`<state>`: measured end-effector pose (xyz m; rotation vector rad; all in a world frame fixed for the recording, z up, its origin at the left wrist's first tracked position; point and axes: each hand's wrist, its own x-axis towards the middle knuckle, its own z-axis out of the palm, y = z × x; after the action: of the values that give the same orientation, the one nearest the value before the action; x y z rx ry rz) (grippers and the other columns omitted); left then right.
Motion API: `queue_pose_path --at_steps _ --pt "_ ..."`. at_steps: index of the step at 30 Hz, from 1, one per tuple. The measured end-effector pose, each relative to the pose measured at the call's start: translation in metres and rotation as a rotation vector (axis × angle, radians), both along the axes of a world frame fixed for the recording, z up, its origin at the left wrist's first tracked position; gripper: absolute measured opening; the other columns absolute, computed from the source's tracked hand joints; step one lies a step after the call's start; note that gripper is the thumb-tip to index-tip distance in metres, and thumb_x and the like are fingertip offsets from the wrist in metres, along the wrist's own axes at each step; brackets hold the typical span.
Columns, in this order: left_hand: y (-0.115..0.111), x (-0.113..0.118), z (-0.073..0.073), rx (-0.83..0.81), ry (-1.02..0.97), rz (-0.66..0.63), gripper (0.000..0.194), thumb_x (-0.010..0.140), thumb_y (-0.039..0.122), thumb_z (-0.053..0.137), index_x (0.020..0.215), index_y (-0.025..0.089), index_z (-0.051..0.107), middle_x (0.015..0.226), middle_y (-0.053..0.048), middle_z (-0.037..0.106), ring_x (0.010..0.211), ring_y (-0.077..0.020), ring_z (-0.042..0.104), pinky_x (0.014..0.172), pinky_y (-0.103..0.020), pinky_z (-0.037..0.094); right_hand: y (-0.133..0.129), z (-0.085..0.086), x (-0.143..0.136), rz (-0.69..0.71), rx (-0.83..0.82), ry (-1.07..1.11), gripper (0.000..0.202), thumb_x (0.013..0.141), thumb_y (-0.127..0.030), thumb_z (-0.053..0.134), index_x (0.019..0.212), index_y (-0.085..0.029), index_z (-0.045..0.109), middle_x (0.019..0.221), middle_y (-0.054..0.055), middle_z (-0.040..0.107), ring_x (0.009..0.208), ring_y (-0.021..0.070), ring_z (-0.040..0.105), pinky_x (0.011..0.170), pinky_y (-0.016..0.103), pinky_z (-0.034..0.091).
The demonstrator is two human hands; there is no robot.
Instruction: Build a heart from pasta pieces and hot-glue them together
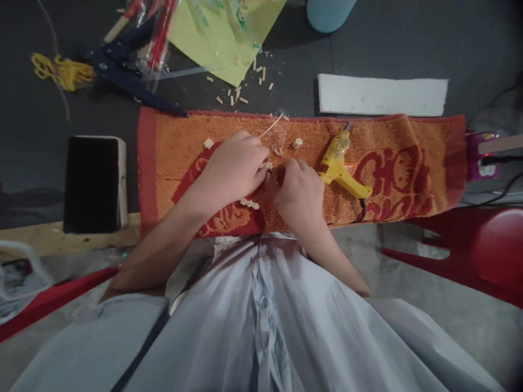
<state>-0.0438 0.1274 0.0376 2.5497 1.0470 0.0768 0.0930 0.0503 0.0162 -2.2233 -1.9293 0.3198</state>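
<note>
One small pale piece [267, 165] sits above the towel [163, 152], between the left hand [240, 169] and the right hand [301, 191]. Left fingers: together, apparently clamped on the piece. Right fingers: curled beside it; grip cannot be told. Step in hand: likely close positioning. Next move: should call for a steady pinch. Fingers hide part of the piece; a blue cup [330, 14] is cut off.

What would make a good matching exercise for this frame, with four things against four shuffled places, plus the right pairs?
1. yellow plastic glue gun
2. white flat rectangular board
3. black-faced rectangular device
4. short knobbly pale strip

A. left of the orange-and-red cloth towel
B. on the towel, nearer the wearer than the left hand
C. on the towel, right of the right hand
D. along the towel's far edge

Pairs: 1-C, 2-D, 3-A, 4-B
</note>
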Motion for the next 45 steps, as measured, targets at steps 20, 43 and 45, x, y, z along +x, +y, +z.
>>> queue_pose_path --at_steps 20,43,45 --pt "0.003 -0.002 -0.009 -0.112 -0.082 0.004 0.025 0.086 0.019 0.052 0.101 0.016 0.071 0.104 -0.011 0.068 0.109 -0.03 0.061 0.099 -0.045 0.048 -0.004 -0.011 -0.007 -0.055 0.065 0.076 0.014 0.093 -0.033 0.049 0.089 -0.021 0.055 0.093 0.014 0.062 0.093 0.033 0.059 0.084 0.048 0.048" --pt "0.037 -0.019 -0.006 -0.433 -0.142 -0.003 0.031 0.085 0.034 0.06 0.112 0.022 0.071 0.104 -0.004 0.075 0.093 -0.0199 0.069 0.086 -0.031 0.051 -0.009 -0.014 0.002 -0.049 0.2 0.281 0.017 0.094 -0.036 0.052 0.099 -0.022 0.06 0.089 0.009 0.072 0.082 0.0248 0.067 0.079 0.039 0.052" --pt "0.037 -0.019 -0.007 -0.447 -0.159 -0.003 0.031 0.085 0.033 0.061 0.112 0.022 0.071 0.104 -0.003 0.075 0.092 -0.0194 0.07 0.084 -0.03 0.051 -0.009 -0.015 0.003 -0.05 0.201 0.305 0.018 0.094 -0.037 0.052 0.1 -0.022 0.061 0.091 0.009 0.073 0.084 0.0248 0.068 0.079 0.039 0.053"
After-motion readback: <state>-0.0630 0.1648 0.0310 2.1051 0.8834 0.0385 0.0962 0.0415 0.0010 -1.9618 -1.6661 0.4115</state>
